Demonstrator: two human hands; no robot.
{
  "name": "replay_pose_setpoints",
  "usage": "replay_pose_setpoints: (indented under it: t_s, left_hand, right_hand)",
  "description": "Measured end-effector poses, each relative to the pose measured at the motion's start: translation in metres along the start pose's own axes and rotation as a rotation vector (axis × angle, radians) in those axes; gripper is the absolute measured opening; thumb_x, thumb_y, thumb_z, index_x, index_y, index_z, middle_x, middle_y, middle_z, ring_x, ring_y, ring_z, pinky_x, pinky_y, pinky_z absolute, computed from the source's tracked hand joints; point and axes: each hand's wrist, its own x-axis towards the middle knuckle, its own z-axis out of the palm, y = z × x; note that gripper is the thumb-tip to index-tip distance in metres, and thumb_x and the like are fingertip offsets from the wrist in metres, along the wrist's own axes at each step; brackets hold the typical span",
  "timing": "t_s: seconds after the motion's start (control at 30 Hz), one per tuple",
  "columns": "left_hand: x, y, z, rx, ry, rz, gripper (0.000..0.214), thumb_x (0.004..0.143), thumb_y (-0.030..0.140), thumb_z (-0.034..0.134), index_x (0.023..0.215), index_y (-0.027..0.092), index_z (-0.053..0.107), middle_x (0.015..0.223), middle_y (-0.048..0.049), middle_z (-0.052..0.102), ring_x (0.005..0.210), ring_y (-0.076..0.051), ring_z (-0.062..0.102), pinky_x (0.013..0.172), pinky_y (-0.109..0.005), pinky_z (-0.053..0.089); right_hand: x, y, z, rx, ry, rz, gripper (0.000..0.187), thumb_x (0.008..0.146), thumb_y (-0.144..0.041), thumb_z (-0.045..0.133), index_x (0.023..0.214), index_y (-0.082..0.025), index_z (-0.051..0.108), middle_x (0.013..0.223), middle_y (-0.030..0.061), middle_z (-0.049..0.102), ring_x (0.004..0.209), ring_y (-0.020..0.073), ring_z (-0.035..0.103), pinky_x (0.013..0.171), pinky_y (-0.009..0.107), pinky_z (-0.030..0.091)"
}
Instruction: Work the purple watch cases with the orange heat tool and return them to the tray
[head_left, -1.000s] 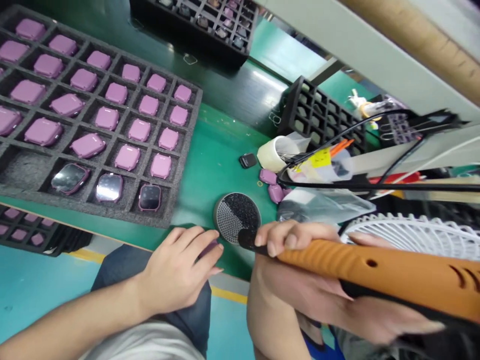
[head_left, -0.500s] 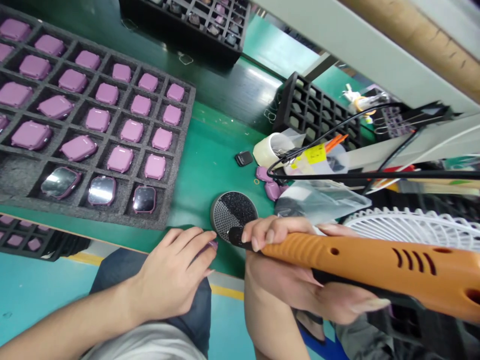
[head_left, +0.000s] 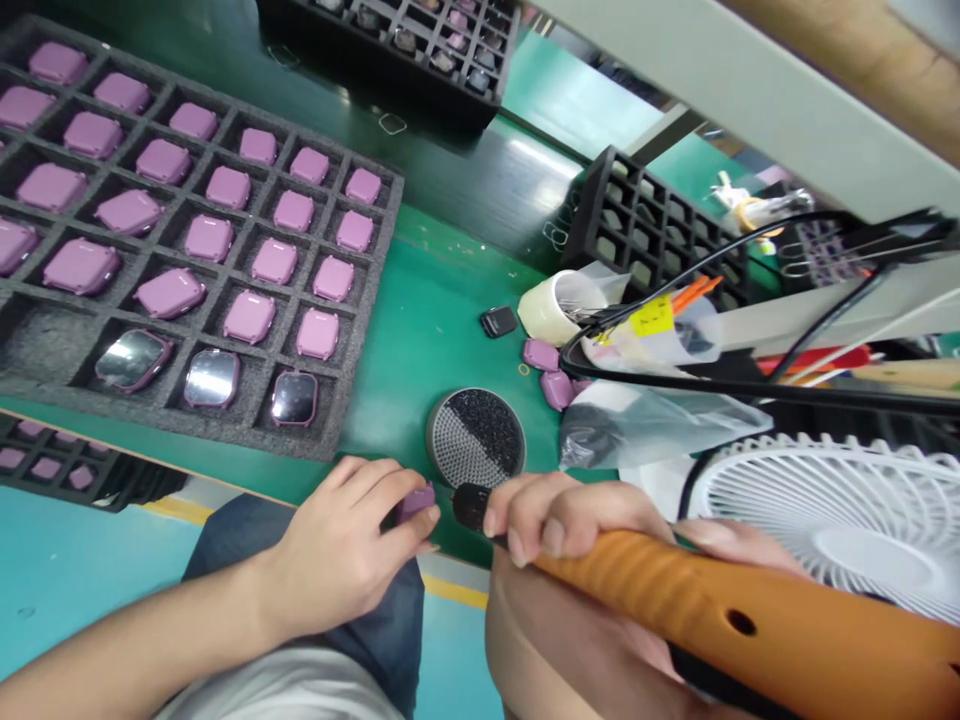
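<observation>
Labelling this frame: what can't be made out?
All in the head view:
- purple case: largely hidden by the left hand
- orange tool: rear end cut off by right edge
- fan: cut off by right edge
- yellow label: writing too small

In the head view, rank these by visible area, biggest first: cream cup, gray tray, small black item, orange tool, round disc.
gray tray
orange tool, likely enlarged by nearness to the camera
round disc
cream cup
small black item
</observation>
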Motion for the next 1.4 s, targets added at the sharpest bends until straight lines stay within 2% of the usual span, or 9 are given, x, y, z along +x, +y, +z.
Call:
replay_pose_setpoints:
  t_s: [0.57, 0.73, 0.83, 0.9, 1.07, 1.17, 1.23, 1.3, 1.4]
  left_hand:
    - [0.003, 0.001, -0.002, -0.009, 0.014, -0.009, 0.018, 0.106, 0.027, 0.073, 0.121, 0.018, 0.075, 0.127, -0.0113, 0.075, 0.114, -0.028, 0.068, 0.091, -0.043, 0.053]
    - [0.005, 0.002, -0.002, 0.000, 0.012, -0.014, 0.016, 0.106, 0.026, 0.072, 0.119, 0.018, 0.076, 0.124, -0.0118, 0.075, 0.112, -0.027, 0.069, 0.089, -0.043, 0.054]
    - [0.004, 0.002, -0.002, 0.005, 0.007, -0.013, 0.017, 0.104, 0.026, 0.073, 0.119, 0.018, 0.077, 0.124, -0.0122, 0.075, 0.114, -0.027, 0.069, 0.090, -0.042, 0.054]
    - [0.003, 0.001, -0.001, 0.004, 0.002, -0.013, 0.017, 0.104, 0.026, 0.073, 0.119, 0.019, 0.077, 0.124, -0.0124, 0.075, 0.115, -0.027, 0.069, 0.090, -0.043, 0.054]
    - [0.003, 0.001, 0.000, 0.009, 0.016, -0.008, 0.014, 0.106, 0.027, 0.070, 0.117, 0.019, 0.076, 0.124, -0.0117, 0.075, 0.113, -0.027, 0.068, 0.090, -0.043, 0.053]
    - [0.002, 0.001, 0.001, 0.015, 0.024, -0.005, 0.016, 0.106, 0.030, 0.073, 0.119, 0.020, 0.075, 0.124, -0.0108, 0.075, 0.112, -0.027, 0.068, 0.091, -0.043, 0.053]
    - [0.002, 0.002, 0.001, 0.032, 0.026, -0.013, 0.018, 0.106, 0.031, 0.075, 0.120, 0.020, 0.074, 0.122, -0.0105, 0.074, 0.112, -0.027, 0.068, 0.091, -0.042, 0.052]
    - [0.002, 0.003, 0.001, 0.063, 0.023, -0.031, 0.020, 0.106, 0.031, 0.074, 0.121, 0.019, 0.074, 0.121, -0.0110, 0.074, 0.114, -0.028, 0.067, 0.092, -0.043, 0.052]
    - [0.001, 0.002, -0.001, 0.079, -0.019, -0.008, 0.026, 0.107, 0.033, 0.070, 0.128, 0.017, 0.073, 0.131, -0.0138, 0.074, 0.123, -0.032, 0.066, 0.100, -0.048, 0.052]
  right_hand:
    - [-0.008, 0.008, 0.002, -0.026, 0.009, -0.030, 0.039, 0.098, -0.065, 0.069, 0.123, -0.035, 0.074, 0.084, 0.0000, 0.070, 0.065, 0.0225, 0.065, 0.058, 0.047, 0.060]
    - [-0.010, 0.000, 0.007, -0.055, -0.010, 0.062, 0.037, 0.095, -0.066, 0.073, 0.117, -0.037, 0.078, 0.086, 0.0004, 0.072, 0.069, 0.0247, 0.068, 0.065, 0.051, 0.062]
    - [-0.011, 0.000, 0.010, -0.073, 0.031, 0.065, 0.036, 0.094, -0.066, 0.073, 0.115, -0.038, 0.078, 0.084, -0.0002, 0.072, 0.068, 0.0243, 0.066, 0.066, 0.051, 0.061]
    - [-0.011, 0.004, 0.011, -0.084, -0.004, 0.053, 0.037, 0.094, -0.068, 0.072, 0.116, -0.039, 0.078, 0.083, -0.0001, 0.072, 0.067, 0.0246, 0.067, 0.065, 0.050, 0.060]
    - [-0.007, 0.016, 0.008, -0.014, -0.058, -0.042, 0.037, 0.096, -0.068, 0.071, 0.119, -0.039, 0.077, 0.082, -0.0018, 0.069, 0.063, 0.0204, 0.064, 0.059, 0.043, 0.058]
    - [-0.002, 0.016, 0.003, 0.043, -0.082, -0.025, 0.039, 0.097, -0.068, 0.069, 0.121, -0.037, 0.076, 0.081, -0.0019, 0.068, 0.062, 0.0193, 0.063, 0.057, 0.041, 0.057]
    - [0.002, 0.016, -0.002, 0.038, -0.020, -0.039, 0.042, 0.098, -0.069, 0.067, 0.122, -0.036, 0.076, 0.082, -0.0016, 0.068, 0.062, 0.0195, 0.061, 0.057, 0.041, 0.057]
    - [0.007, 0.021, -0.006, 0.028, 0.045, -0.119, 0.047, 0.097, -0.073, 0.062, 0.123, -0.037, 0.075, 0.082, -0.0013, 0.068, 0.062, 0.0195, 0.059, 0.056, 0.041, 0.056]
    - [0.016, 0.036, -0.011, 0.080, 0.090, -0.250, 0.059, 0.099, -0.081, 0.046, 0.122, -0.036, 0.075, 0.079, -0.0020, 0.066, 0.054, 0.0171, 0.053, 0.047, 0.035, 0.049]
